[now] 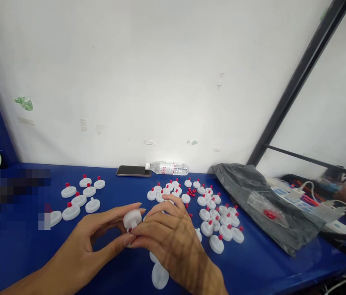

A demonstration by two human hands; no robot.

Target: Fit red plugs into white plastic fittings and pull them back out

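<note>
While snug between the fingers (116, 247) of left hand (82, 241) and right hand (173, 235), a round, whitish disc (132, 218), narrow stem (134, 224) downward.

On the table (265, 270), discs (216, 245) lie before the phone (133, 171) and bottle (167, 168); the bag (237, 184) lies right.
</note>
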